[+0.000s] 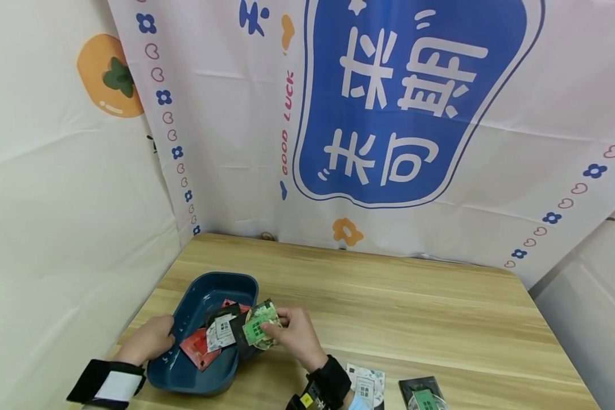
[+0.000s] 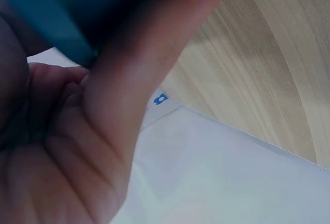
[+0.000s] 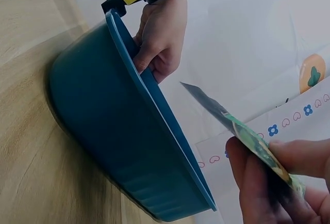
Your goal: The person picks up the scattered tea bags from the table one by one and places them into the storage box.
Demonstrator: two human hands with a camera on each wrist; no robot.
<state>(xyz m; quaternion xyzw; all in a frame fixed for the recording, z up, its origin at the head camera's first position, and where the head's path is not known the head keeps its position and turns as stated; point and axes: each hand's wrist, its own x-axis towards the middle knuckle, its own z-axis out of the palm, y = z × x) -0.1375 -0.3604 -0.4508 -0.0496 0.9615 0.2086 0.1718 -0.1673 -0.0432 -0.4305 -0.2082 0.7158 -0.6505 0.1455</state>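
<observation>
A dark blue plastic basin (image 1: 184,373) stands at the left of the table, with red, white-and-black packets inside. My left hand (image 1: 151,340) grips its left rim; in the left wrist view the fingers (image 2: 149,53) curl about the basin's edge. Above the basin's right side, my right hand (image 1: 299,336) pinches a black-and-green packet (image 1: 258,326) between thumb and fingers. The right wrist view shows this packet (image 3: 252,144) nearly edge-on, apart from the basin wall (image 3: 113,110). Among the packets inside lie a red packet (image 1: 201,348) and a white one (image 1: 220,332).
Near the table's front edge lie a white patterned packet (image 1: 366,384) and a black packet with a green label (image 1: 423,394). The wooden table (image 1: 415,307) is bordered by a printed cloth (image 1: 246,188) at the back and a white cloth wall (image 1: 72,228) at left.
</observation>
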